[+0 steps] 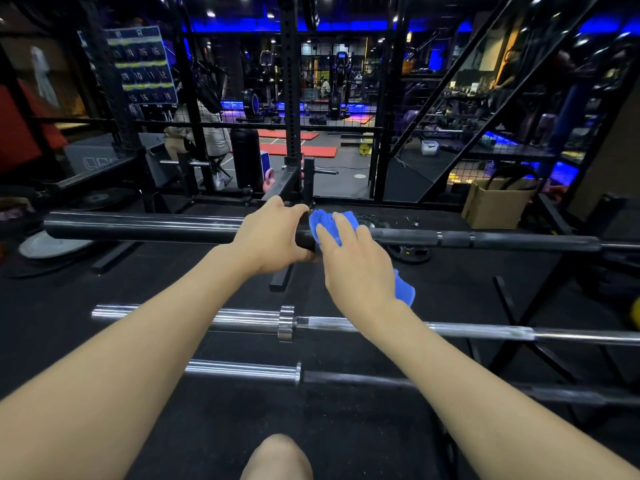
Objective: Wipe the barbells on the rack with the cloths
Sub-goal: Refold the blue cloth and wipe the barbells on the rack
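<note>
Left hand point(273, 233) grips the long black steel barbell point(145, 227) steady; right hand point(353, 265) holds the crumpled blue cloth point(323, 225), best wrapped snugly round the shaft.

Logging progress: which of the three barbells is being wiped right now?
The farthest, all-black barbell. The right hand presses the blue cloth on it; the left hand grips it. The two nearer bars have chrome sleeves.

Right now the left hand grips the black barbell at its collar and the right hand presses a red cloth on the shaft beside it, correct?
Not quite: the cloth is blue, not red, as the head view shows. The left hand does grip the black barbell at its collar, and the right hand presses the cloth on the shaft beside it.
</note>
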